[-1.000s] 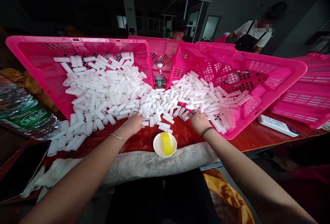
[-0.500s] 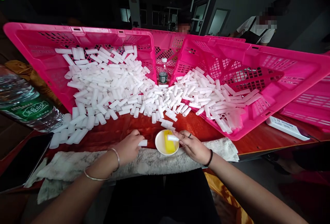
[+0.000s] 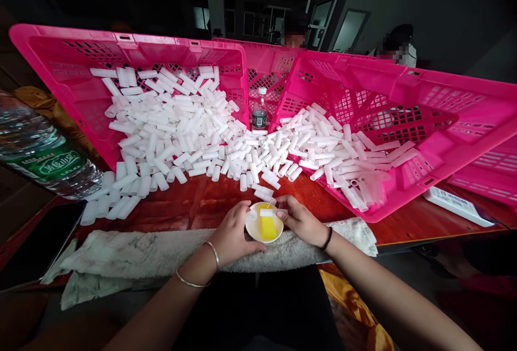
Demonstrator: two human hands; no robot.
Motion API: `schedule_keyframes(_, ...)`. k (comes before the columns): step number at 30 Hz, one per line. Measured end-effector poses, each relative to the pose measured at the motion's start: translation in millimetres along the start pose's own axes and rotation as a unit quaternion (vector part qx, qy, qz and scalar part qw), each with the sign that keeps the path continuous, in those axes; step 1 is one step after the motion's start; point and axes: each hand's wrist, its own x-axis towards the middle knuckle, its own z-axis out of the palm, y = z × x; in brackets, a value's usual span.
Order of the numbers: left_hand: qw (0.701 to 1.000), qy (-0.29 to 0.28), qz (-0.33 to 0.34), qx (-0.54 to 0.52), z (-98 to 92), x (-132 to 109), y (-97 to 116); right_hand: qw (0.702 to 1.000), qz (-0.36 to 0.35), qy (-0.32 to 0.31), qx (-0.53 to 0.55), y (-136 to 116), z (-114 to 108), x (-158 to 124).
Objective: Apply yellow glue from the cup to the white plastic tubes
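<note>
A small white dish point(image 3: 252, 228) with a yellow block point(image 3: 267, 227) in it stands at the table's front edge. My left hand point(image 3: 235, 235) is at the dish's left side, thumb along its near rim, with a white tube point(image 3: 251, 216) at its fingertips. From the right, my right hand point(image 3: 299, 222) pinches another white tube point(image 3: 273, 212) lying level over the far part of the yellow block. Beyond the dish is a large heap of white tubes point(image 3: 181, 125).
Pink crates point(image 3: 428, 84) lie tipped behind the heap. A large bottle point(image 3: 48, 152) and a dark flat device point(image 3: 34, 243) are at left, a small bottle point(image 3: 259, 110) behind, a white box point(image 3: 458, 205) at right. A towel point(image 3: 141, 251) lines the front edge. People are beyond.
My left hand has moved right, from beside the dish to its rim, and its fingers have spread. My right hand stays at the dish with its tube. The view has shifted slightly.
</note>
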Motion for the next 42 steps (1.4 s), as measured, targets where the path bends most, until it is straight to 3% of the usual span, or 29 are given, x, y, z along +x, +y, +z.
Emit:
schedule_keyframes(2, 1.0, -0.001, -0.006, -0.003, 1.5, 0.0, -1.7, 1.0, -0.008, -0.004, -0.023, -0.8, -0.2, -2.1)
schedule_keyframes(6, 1.0, -0.012, -0.006, -0.007, 1.2, -0.1, -2.6, 0.993, -0.104, -0.021, -0.051, -0.5, -1.1, -8.6)
schedule_keyframes(11, 1.0, -0.006, 0.009, -0.017, 3.3, -1.1, -1.8, 0.998, -0.054, 0.014, -0.005, 0.5, 2.9, -16.1)
schedule_keyframes(15, 1.0, 0.002, 0.003, -0.018, 3.4, -2.2, -1.3, 0.989, -0.128, 0.009, -0.076, -1.1, 4.6, -20.8)
schedule_keyframes(17, 1.0, 0.001, 0.001, -0.022, 3.0, -2.2, -1.7, 0.988, -0.143, 0.005, -0.054, -1.7, 4.8, -21.8)
schedule_keyframes(22, 0.999, 0.005, 0.001, -0.033, 3.1, -1.2, -3.0, 0.997, -0.019, 0.032, 0.062, -5.2, 5.7, -24.0)
schedule_keyframes(28, 1.0, -0.001, -0.012, -0.025, 2.5, 0.4, -3.0, 0.993, -0.113, 0.013, -0.015, -12.4, 2.2, -32.9)
schedule_keyframes(32, 1.0, 0.0, -0.005, -0.025, 2.6, 0.7, -4.9, 0.997, -0.019, 0.004, 0.079, -12.7, 4.1, -36.9)
schedule_keyframes(34, 1.0, 0.0, -0.004, -0.025, 3.1, 1.0, -6.4, 0.997, 0.006, 0.014, 0.077, -11.3, 4.6, -39.2)
schedule_keyframes(39, 1.0, -0.002, 0.018, -0.012, 1.7, 1.7, -8.5, 0.983, -0.156, 0.053, -0.078, -7.4, 1.1, -45.8)
schedule_keyframes(42, 0.997, 0.035, 0.07, 0.019, -6.1, 0.5, -3.1, 0.98, -0.163, 0.106, -0.037, -14.5, -0.8, -45.7)
